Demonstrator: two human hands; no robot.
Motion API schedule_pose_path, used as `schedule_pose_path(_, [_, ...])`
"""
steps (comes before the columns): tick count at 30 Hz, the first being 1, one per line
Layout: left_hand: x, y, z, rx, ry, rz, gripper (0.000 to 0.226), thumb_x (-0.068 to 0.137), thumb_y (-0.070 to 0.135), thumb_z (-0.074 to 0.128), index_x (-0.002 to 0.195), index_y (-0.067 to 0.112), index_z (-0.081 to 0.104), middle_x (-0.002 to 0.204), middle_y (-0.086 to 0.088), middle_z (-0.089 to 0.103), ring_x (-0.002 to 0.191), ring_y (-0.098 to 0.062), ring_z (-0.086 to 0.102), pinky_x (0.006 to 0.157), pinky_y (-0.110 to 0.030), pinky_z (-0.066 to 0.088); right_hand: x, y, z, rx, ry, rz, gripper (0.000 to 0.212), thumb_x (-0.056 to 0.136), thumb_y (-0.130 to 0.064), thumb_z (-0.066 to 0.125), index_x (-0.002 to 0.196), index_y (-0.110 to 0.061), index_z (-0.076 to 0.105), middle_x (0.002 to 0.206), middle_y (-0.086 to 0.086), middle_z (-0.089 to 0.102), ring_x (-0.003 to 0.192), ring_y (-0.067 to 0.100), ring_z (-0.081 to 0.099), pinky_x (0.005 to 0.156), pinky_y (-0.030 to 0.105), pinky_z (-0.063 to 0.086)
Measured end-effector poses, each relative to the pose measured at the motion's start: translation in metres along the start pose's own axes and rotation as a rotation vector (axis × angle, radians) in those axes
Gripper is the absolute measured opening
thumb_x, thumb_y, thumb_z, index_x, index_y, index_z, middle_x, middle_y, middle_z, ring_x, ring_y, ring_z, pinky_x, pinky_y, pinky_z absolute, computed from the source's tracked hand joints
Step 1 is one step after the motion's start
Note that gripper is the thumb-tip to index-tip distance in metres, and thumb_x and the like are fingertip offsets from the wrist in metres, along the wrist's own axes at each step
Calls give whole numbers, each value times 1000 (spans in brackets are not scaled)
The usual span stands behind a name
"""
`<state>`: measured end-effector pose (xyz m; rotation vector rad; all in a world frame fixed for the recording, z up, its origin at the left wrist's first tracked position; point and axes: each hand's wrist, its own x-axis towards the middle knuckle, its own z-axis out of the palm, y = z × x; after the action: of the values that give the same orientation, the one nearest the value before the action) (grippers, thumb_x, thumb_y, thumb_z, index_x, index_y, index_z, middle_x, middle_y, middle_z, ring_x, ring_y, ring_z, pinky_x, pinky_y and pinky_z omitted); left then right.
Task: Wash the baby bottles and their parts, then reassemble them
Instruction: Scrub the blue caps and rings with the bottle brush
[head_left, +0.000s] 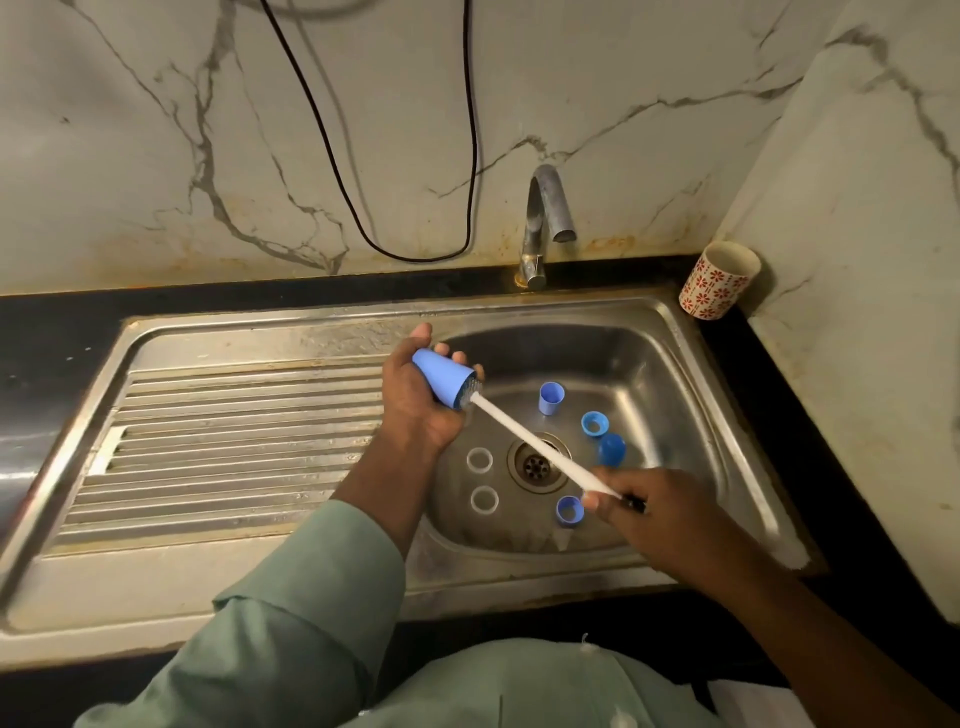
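Blue plastic and cone-shaped, the baby bottle cap (441, 378) is gripped in the left hand (415, 400) above the left edge of the stainless steel sink basin (649, 364), fingers curled round it and its open mouth turned toward the right. A long white brush handle (540, 449) runs into that mouth, bristles just visible inside, and slants down to the right hand (639, 506), which pinches its far end between thumb and fingers. Loose parts lie on the basin floor around the round metal drain (536, 464): a small blue cup-shaped cap (550, 398) standing upright, a blue ring collar (595, 423) with a darker blue dome cap (612, 449) just beside it, another blue ring collar (569, 510) near the right hand, and two clear plastic rings (479, 460) left of the drain. Behind the basin stands a curved metal tap (545, 218), and a red-flowered white cup (719, 280) sits on the black counter in the corner.
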<state>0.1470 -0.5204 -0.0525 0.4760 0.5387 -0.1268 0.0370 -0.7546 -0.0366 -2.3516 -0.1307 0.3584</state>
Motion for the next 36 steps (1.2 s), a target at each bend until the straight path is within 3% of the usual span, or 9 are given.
schedule_pose_path(3, [1,6,-3,-19,30,2,23,95,23,56,73,14,53,62,1,48,52,-15,52,66,-33,53,-5,-6,-9,-101,-24,-103,24,86,-36,69,109,-30,71,66,-31,59,57,-7,56,56,9,42])
schedule_pose_path(6, [-1,6,-1,8,40,14,18,95,24,56,80,14,56,62,-1,51,51,-17,55,66,-32,56,7,-8,-32,-267,90,-152,27,84,-36,70,111,-32,70,64,-13,55,59,2,54,57,17,41])
schedule_pose_path(10, [-5,4,1,119,16,35,40,92,54,62,95,14,57,67,-3,58,56,-17,62,70,-36,60,4,-12,-45,-570,156,-229,35,84,-40,69,118,-34,64,82,-12,46,66,11,57,60,32,51])
schedule_pose_path(14, [-13,-7,3,197,50,43,26,92,33,70,99,11,59,77,-6,57,61,-16,62,68,-35,61,6,-17,-48,-577,405,-323,28,72,-24,84,96,-17,72,74,1,64,61,24,60,56,35,50])
schedule_pose_path(18, [-20,-6,6,129,83,82,24,93,18,67,109,7,54,85,-10,56,69,-18,61,80,-39,60,4,-18,-55,-717,637,-367,22,78,-34,74,83,-14,68,65,4,63,68,29,56,64,40,43])
schedule_pose_path(23, [-28,-7,11,98,97,146,17,95,16,61,108,7,55,84,-10,56,75,-19,60,81,-36,58,5,-21,-50,-677,568,-395,26,87,-33,66,84,-7,70,76,7,58,64,24,55,59,35,46])
schedule_pose_path(28, [-33,-3,10,102,132,136,15,97,18,57,84,10,56,73,-4,50,64,-15,52,60,-27,52,-1,-23,-49,-602,428,-483,41,92,-46,46,85,-13,69,68,1,60,50,21,55,42,31,47])
schedule_pose_path(34, [-34,-1,6,91,197,161,13,95,20,60,94,8,58,77,-7,52,64,-18,56,49,-24,54,2,-21,-50,-605,238,-460,33,76,-36,77,103,-19,69,80,-3,60,58,19,60,49,26,42])
schedule_pose_path(36, [-33,-2,6,99,177,153,13,94,19,60,99,7,57,78,-7,52,65,-18,56,50,-25,54,6,-20,-50,-600,318,-435,27,75,-31,80,95,-16,71,81,0,60,57,22,60,49,24,38])
